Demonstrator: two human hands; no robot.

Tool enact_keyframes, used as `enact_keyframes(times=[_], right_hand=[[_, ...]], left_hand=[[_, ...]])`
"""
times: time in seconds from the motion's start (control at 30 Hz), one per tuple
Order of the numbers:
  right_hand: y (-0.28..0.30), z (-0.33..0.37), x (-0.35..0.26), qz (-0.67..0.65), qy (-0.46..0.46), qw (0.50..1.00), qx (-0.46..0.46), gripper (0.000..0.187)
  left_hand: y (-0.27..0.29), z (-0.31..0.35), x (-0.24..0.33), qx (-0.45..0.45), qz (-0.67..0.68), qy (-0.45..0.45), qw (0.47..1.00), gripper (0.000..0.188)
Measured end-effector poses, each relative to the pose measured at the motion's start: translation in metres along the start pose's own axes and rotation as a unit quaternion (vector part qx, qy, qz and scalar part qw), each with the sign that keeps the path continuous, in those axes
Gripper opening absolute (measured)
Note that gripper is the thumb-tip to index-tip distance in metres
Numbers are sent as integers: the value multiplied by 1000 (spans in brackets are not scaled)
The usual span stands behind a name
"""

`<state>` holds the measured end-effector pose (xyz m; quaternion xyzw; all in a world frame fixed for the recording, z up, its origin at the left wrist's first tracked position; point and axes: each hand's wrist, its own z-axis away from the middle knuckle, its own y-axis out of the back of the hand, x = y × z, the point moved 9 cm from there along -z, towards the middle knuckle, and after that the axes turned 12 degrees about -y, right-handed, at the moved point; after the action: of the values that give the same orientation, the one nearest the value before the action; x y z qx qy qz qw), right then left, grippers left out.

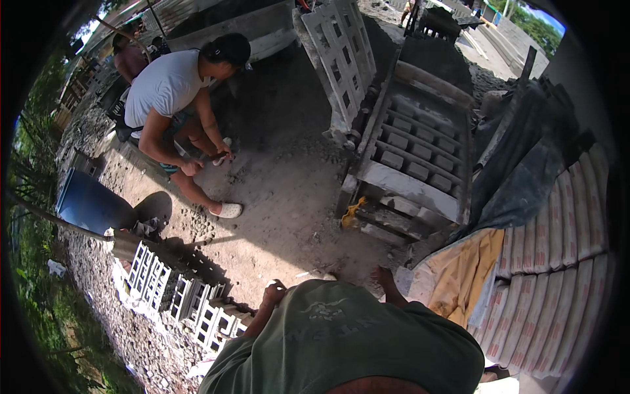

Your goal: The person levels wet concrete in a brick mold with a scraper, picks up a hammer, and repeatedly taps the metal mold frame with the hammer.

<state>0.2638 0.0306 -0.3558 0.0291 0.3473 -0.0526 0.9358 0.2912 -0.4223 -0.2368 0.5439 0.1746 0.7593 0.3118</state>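
Observation:
My left hand (pixel 273 293) hangs beside the front of my green shirt (pixel 341 328), its fingers curled in. A bright white patch shows at the fingers; whether it is a small thing or sunlight I cannot make out. My right hand (pixel 383 277) hangs low on the other side, fingers loosely apart, with nothing visible in it. Ahead and to the right stands a block-moulding machine (pixel 410 190), its metal frame holding rows of grey rectangular blocks (pixel 419 152). Neither hand touches it. A yellow piece (pixel 353 213) sits on its near left corner.
At the left a co-worker (pixel 167 92) bends forward, both hands around a small object. Openwork concrete blocks (pixel 152 276) stand lower left near a blue barrel (pixel 95 201). A perforated panel (pixel 339 59) leans behind the machine. Stacked sacks (pixel 554 223) and tarps (pixel 518 164) line the right.

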Motion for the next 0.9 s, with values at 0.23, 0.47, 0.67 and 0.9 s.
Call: enact_keyframes(times=[0.23, 0.47, 0.67, 0.9], right_hand=[[-13, 19, -24, 31, -6, 999, 4, 33], [-4, -5, -10, 14, 0, 1000, 1, 32], [-12, 4, -25, -9, 52, 998, 27, 39], [-6, -16, -13, -23, 34, 999, 11, 36]], left_hand=[[3, -1, 1, 21, 8, -26, 999, 12], [0, -5, 4, 6, 13, -29, 999, 20], [2, -6, 7, -12, -10, -61, 998, 26], [5, -13, 9, 3, 12, -66, 998, 27]])
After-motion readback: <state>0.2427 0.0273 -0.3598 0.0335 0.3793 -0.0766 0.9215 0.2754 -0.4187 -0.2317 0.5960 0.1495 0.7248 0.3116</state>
